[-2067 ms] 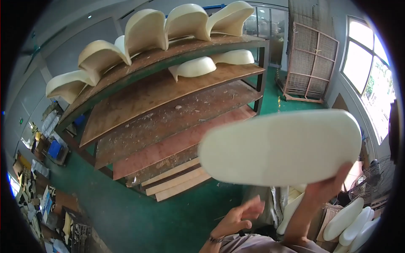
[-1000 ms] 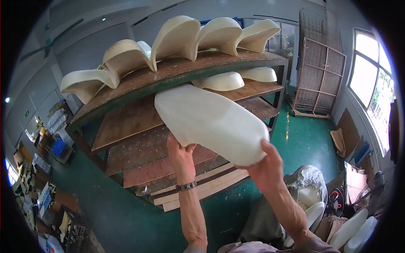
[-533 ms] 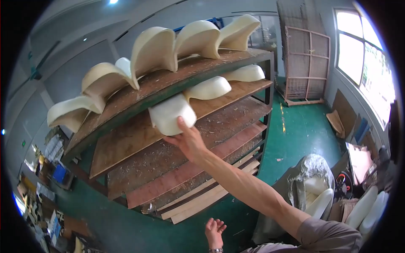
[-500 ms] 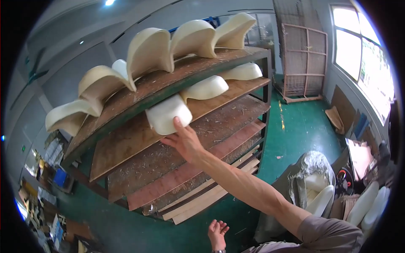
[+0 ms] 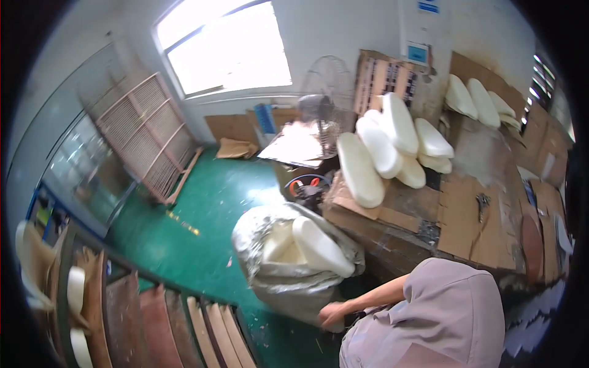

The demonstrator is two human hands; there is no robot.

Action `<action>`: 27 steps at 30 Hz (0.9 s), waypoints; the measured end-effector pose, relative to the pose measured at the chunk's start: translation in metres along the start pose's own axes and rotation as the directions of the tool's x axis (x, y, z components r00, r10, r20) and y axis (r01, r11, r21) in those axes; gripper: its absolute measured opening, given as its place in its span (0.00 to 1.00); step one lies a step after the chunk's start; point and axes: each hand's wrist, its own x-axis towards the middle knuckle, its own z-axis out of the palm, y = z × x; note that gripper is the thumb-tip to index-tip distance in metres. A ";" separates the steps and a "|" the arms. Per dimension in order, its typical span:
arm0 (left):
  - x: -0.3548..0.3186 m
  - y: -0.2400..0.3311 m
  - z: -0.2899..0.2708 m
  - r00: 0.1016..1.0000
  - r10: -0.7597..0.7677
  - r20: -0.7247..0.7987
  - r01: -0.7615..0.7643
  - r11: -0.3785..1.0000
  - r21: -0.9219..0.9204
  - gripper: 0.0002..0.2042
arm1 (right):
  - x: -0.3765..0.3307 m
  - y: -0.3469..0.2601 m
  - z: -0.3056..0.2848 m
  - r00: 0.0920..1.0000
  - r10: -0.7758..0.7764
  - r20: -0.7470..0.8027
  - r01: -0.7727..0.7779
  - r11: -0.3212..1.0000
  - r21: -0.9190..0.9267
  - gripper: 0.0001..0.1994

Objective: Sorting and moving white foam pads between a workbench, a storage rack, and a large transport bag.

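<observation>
My right hand (image 5: 332, 314) hangs low beside a silvery woven sack (image 5: 279, 285), in front of the grey-sleeved arm and torso. Its fingers look bent but are blurred, and whether they touch the sack or hold anything cannot be made out. The sack gapes open at the top. A long, rounded cream foam pad (image 5: 319, 244) leans out of its mouth, with other cream foam inside. My left hand does not show.
A cardboard-covered table (image 5: 392, 214) carries several cream foam pads (image 5: 361, 175) and a pistol-shaped tool (image 5: 483, 205). A standing fan (image 5: 325, 107) is behind it. At the lower left stands a shelf rack (image 5: 126, 313) with foam pieces; a wooden-framed screen (image 5: 144, 132) leans near the window.
My view has swung right, from the shelf rack to the sack and table. My right hand has left the white foam piece on the shelf and dropped low. The left hand has gone from view.
</observation>
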 end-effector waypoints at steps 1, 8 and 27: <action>0.005 0.002 0.022 0.998 -0.017 0.055 0.015 1.000 0.026 0.10 | -0.037 0.066 -0.018 0.981 0.107 -0.164 -0.104 0.994 0.024 0.19; 0.004 -0.033 0.198 0.956 0.041 0.291 -0.097 0.979 0.178 0.09 | -0.262 0.301 -0.136 0.442 0.769 -0.461 0.108 0.465 0.879 0.12; -0.169 -0.185 0.562 0.557 -0.318 0.768 -0.083 0.898 0.432 0.15 | -0.395 0.437 -0.432 -0.030 0.706 -0.708 0.999 0.038 -0.004 0.35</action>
